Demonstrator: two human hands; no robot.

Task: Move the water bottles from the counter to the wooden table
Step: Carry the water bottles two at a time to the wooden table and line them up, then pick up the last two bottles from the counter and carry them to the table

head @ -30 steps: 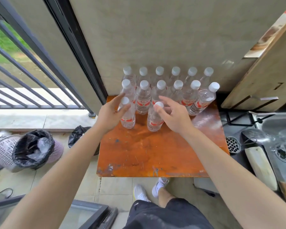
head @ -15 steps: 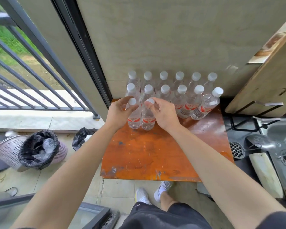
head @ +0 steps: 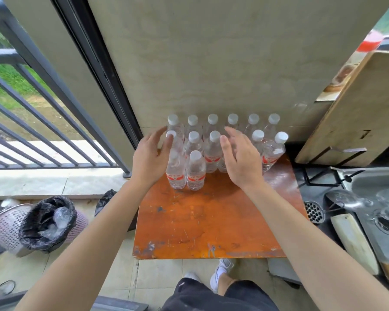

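Note:
Several clear water bottles [head: 212, 133] with white caps and red labels stand in rows at the far edge of the orange wooden table [head: 213, 221], against the wall. Two more bottles stand in front of the rows, the left one [head: 176, 173] and the right one [head: 195, 170], side by side. My left hand [head: 152, 154] is held with straight fingers just left of the front left bottle, close to it or brushing it. My right hand [head: 239, 157] hovers with fingers spread in front of the second row and holds nothing. It hides part of a bottle.
A basket lined with a black bag [head: 44, 223] stands on the floor at the left, below a metal railing [head: 54, 122]. At the right are a sink [head: 382, 205], a wooden board [head: 359, 108] and a stove grate [head: 319, 176]. My shoes [head: 222, 269] are under the table's near edge.
Both hands have let go of the two front bottles and opened. The bottles now stand side by side in front of the rows.

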